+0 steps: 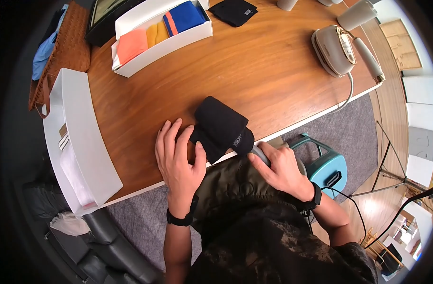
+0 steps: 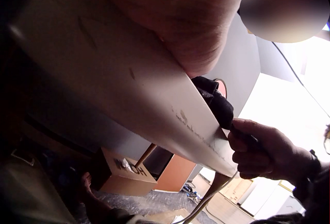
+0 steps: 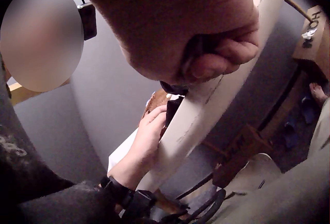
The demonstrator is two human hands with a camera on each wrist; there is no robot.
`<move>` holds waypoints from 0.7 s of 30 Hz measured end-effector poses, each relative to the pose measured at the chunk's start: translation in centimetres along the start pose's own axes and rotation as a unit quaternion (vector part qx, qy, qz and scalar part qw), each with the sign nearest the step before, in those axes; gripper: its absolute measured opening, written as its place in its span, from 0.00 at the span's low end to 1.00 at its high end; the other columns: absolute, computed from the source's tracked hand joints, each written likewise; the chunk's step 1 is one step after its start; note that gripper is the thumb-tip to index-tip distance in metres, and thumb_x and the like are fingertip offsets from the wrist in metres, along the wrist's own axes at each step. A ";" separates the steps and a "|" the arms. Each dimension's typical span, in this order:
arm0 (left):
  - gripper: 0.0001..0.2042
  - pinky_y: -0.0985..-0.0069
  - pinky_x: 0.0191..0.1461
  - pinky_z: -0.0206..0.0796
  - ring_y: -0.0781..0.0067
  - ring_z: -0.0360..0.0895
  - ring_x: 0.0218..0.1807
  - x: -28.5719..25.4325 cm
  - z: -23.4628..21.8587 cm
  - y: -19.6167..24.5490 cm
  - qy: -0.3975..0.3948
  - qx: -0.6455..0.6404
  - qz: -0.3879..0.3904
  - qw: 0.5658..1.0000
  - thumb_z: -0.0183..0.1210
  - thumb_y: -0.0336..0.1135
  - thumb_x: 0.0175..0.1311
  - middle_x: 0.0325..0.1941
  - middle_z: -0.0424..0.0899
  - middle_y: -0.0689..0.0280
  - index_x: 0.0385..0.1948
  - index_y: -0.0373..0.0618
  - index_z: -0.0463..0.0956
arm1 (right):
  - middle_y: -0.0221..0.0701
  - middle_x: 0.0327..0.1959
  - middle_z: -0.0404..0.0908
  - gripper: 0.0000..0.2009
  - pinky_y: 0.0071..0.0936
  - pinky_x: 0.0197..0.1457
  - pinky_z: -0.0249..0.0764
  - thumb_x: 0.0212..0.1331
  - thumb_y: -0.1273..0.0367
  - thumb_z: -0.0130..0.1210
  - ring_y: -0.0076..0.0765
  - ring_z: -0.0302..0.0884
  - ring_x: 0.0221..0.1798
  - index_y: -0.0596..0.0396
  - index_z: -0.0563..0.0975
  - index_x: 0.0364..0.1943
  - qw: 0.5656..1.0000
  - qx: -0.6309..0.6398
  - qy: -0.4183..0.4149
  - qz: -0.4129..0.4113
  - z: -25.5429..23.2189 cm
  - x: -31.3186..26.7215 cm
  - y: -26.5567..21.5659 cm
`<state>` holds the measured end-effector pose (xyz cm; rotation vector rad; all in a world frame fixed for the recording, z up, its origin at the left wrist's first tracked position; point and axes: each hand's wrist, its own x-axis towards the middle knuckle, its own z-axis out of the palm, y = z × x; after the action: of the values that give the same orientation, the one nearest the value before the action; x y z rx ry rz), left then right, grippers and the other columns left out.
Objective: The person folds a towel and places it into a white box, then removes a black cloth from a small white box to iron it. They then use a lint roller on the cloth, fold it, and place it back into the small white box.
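Observation:
A black folded cloth (image 1: 221, 120) with light lettering lies at the table's front edge in the head view. My left hand (image 1: 178, 154) rests palm down at its left side, fingers fairly straight and spread, thumb on the fabric. On the right, my right hand (image 1: 285, 170) grips a grey handle (image 1: 260, 154) whose far end is hidden by the black cloth. In the left wrist view, the right hand (image 2: 268, 149) appears with fingers curled round the handle beside the table edge. The right wrist view shows the left hand (image 3: 144, 136) by the cloth.
A white box (image 1: 166, 53) with orange, yellow and blue folded fabrics stands at the back left, near another black folded cloth (image 1: 233, 12). A long white box (image 1: 79, 118) is at left. A corded handheld steamer (image 1: 332, 49) stands at right, above a teal stool (image 1: 327, 165).

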<state>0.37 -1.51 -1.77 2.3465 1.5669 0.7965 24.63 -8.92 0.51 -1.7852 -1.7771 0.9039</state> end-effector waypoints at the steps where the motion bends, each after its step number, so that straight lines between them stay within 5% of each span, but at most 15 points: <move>1: 0.18 0.49 0.75 0.60 0.45 0.69 0.73 0.0 0.0 0.0 0.005 -0.005 0.000 1.000 0.62 0.33 0.62 0.68 0.78 0.58 0.54 0.43 0.81 | 0.43 0.15 0.75 0.15 0.47 0.27 0.72 0.72 0.58 0.59 0.57 0.78 0.21 0.56 0.80 0.37 1.000 0.005 0.000 0.003 0.0 0.0 -0.1; 21: 0.18 0.49 0.75 0.59 0.45 0.69 0.73 0.1 -0.2 0.0 -0.009 0.004 0.000 1.000 0.61 0.33 0.63 0.69 0.77 0.57 0.55 0.43 0.81 | 0.43 0.15 0.77 0.17 0.46 0.26 0.75 0.74 0.55 0.57 0.54 0.79 0.19 0.57 0.83 0.38 0.998 -0.060 0.001 0.004 -0.6 0.3 -0.5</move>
<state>0.28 -1.46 -1.53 2.3523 1.5663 0.7693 24.74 -8.52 1.24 -1.8681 -1.8591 0.8128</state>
